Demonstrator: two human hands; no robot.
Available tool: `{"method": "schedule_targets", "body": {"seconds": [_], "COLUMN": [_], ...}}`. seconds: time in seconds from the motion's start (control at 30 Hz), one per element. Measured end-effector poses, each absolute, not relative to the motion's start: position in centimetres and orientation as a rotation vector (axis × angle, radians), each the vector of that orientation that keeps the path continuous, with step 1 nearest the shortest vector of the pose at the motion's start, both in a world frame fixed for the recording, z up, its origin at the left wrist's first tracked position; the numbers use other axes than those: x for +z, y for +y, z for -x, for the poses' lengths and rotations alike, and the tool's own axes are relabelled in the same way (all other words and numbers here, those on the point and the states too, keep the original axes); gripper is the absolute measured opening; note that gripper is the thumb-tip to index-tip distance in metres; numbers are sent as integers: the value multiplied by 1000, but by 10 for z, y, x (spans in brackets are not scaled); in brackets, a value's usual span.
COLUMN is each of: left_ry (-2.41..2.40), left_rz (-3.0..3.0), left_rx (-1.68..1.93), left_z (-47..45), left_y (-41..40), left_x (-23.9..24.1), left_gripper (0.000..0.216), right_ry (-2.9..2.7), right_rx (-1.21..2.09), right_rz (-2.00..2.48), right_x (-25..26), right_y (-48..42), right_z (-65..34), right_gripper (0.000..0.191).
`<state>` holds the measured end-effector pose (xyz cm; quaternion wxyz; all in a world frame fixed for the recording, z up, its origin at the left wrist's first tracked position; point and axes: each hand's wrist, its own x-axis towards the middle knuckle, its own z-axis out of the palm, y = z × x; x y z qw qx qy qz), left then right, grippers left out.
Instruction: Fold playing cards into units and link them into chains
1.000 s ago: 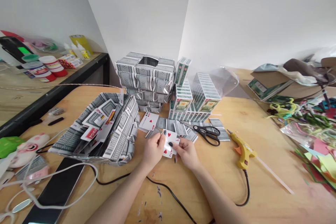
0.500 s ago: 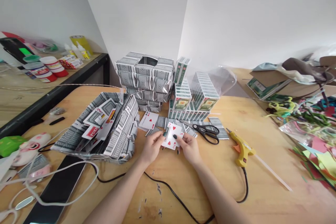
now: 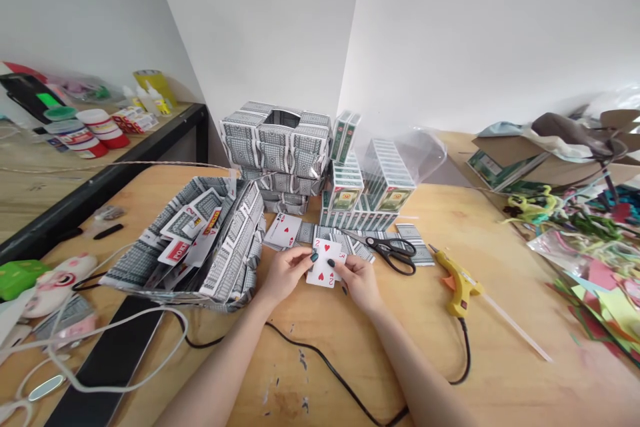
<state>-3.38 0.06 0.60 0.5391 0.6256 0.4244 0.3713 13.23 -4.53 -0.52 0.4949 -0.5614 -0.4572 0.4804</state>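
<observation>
Between my hands are a few overlapping playing cards (image 3: 323, 272), face up, with a red heart card on top and the edge of another showing at its right. My left hand (image 3: 289, 273) pinches their left side between thumb and fingers. At the right side, my right hand (image 3: 358, 280) grips them with the thumb on the face. Just beyond lie a strip of patterned cards (image 3: 306, 232) and loose face-up cards (image 3: 283, 231). Black-handled scissors (image 3: 395, 255) rest on the strip, right of my hands.
Left of my hands stands an open basket made of folded cards (image 3: 250, 247), with loose cards inside. Behind are a box of folded cards (image 3: 280, 147) and stacked card packs (image 3: 387, 177). A yellow glue gun (image 3: 463, 290) with a cord lies right; paper scraps (image 3: 607, 300) lie farther right.
The cards in my hands have shifted slightly left and turned more upright. More of the underlying card shows at the right edge. Both hands keep hold.
</observation>
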Motion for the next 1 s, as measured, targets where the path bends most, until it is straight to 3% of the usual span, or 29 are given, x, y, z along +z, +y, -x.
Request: {"method": "schedule_targets", "body": {"seconds": [0.2,0.4,0.63,1.0], "left_ry": [1051,1194,1218,1197], "left_rz": [-1627,-1763,-1846,-2079], "left_rx": [926,995,990,1031], "left_z": [35,32,29,9], "left_y": [3,-1,-8,-33], "left_x": [4,4,4,6], "left_gripper": [18,14,14,16], "right_ry": [-1293,-1193,-1149,-1238], "right_rx": [827,1044,971,86], "right_rz": [1435,1243,1335,1698], "right_x": [-6,-1,-9,-20], "right_y": [-46,-48,-49,-61], "right_z": [-133,-131,-133,-120], "right_gripper": [36,29,30,26]}}
